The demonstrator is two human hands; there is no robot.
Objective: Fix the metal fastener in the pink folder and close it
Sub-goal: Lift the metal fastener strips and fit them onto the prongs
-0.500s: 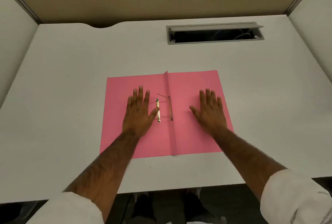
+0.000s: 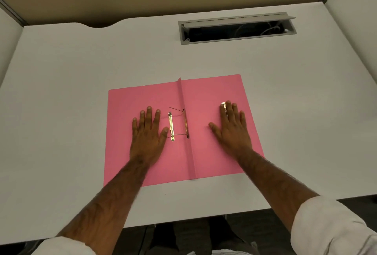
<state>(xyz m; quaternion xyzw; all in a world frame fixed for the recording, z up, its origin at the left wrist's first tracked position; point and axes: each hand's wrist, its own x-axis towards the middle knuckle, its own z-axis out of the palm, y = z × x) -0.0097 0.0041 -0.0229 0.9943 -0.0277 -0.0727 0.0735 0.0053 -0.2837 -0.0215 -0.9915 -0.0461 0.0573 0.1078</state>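
Observation:
The pink folder (image 2: 126, 111) lies open and flat on the white desk. Beside its raised centre fold rests the metal fastener: a loose gold bar (image 2: 171, 126) on the left flap, and a second bar (image 2: 186, 124) along the fold with two thin prongs reaching left. My left hand (image 2: 148, 134) is pressed flat on the left flap, fingers spread, thumb tip touching the loose bar. My right hand (image 2: 231, 128) rests flat on the right flap. A small shiny metal strip (image 2: 223, 106) shows at its index finger.
A grey cable hatch (image 2: 236, 28) is open at the back right of the desk (image 2: 61, 91). Partition walls close in the back and both sides. The desk's front edge runs just below my forearms.
Both hands stay flat on the folder in the same places. The view has shifted slightly, and a shiny strip now shows at my right index finger.

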